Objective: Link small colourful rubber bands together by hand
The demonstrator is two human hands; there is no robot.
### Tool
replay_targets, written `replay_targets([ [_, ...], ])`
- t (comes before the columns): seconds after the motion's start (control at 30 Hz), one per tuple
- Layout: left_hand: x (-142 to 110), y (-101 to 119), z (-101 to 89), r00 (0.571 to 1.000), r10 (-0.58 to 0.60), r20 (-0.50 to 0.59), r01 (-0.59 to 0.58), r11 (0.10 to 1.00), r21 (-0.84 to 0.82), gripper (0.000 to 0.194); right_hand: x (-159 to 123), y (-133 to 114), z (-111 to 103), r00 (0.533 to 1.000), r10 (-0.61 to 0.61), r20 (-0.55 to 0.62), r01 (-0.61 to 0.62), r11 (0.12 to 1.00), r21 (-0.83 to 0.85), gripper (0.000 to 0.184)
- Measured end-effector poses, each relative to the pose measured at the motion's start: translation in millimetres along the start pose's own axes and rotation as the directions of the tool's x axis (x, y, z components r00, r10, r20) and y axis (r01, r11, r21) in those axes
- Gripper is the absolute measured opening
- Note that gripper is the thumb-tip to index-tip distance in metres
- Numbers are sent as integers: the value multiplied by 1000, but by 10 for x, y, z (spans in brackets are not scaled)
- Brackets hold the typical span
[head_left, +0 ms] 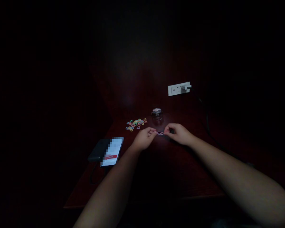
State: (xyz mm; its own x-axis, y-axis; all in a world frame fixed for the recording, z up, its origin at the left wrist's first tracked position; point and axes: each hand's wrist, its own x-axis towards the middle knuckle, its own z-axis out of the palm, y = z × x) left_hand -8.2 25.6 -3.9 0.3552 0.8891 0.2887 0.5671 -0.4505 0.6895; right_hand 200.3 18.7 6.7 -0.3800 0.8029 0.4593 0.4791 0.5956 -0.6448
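Note:
My left hand [146, 137] and my right hand [178, 133] meet low over the middle of the table, fingertips pinched towards each other. Between them, a pale purple hair tie [159, 133] is at my left fingertips. A second light hair tie [162, 133] sits against it at my right fingertips; whether the two are looped together is too small to tell. Behind my left hand lies a loose pile of small, multicoloured hair ties [139, 125]. Just beyond my hands stands a small clear jar [157, 117] with a lid on top.
A lit phone [112, 153] rests against a dark box-shaped object [99, 150] at the table's left side. On the back wall is a white socket panel [175, 90] with a plugged-in charger [186, 87]; its dark cable runs down to the right. The table's front edge [180, 199] shows in dim light.

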Motion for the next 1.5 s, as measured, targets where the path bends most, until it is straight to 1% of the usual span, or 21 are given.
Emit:
replay_targets([
  [0.07, -20, 104, 86, 999, 41, 28, -39, 996, -82, 29, -4, -9, 3, 1000, -21, 7, 21, 1000, -9, 11],
  [0.17, -28, 159, 151, 997, 66, 40, -60, 990, -127, 23, -13, -32, 7, 999, -52, 18, 52, 998, -21, 11],
  [0.3, -15, 144, 142, 998, 39, 51, -30, 987, -159, 18, -22, -54, 14, 998, -67, 19, 67, 998, -18, 11],
  [0.43, -11, 143, 134, 999, 13, 43, -5, 985, -175, 17, -19, -40, 20, 997, -68, 20, 68, 998, -9, 11],
  [0.6, -16, 144, 137, 999, 27, 20, -23, 986, -165, 16, -14, -24, 25, 999, -44, 29, 44, 999, 1, 11],
  [0.9, -20, 168, 107, 999, 13, 29, -9, 988, -155, 15, -15, -14, 22, 999, -46, 27, 46, 999, -5, 11],
  [1.03, -28, 190, 90, 998, 25, 52, -16, 987, -162, 12, -12, -4, 15, 998, -49, 28, 49, 999, -6, 11],
  [1.27, -32, 184, 64, 991, 83, 101, -71, 990, -118, 17, -9, -20, -32, 998, -9, 55, 9, 1000, -12, 12],
  [1.5, -49, 209, -21, 985, 109, 132, -94, 989, -114, 20, 5, 3, -84, 1000, 4, 27, -4, 1000, -4, 14],
])
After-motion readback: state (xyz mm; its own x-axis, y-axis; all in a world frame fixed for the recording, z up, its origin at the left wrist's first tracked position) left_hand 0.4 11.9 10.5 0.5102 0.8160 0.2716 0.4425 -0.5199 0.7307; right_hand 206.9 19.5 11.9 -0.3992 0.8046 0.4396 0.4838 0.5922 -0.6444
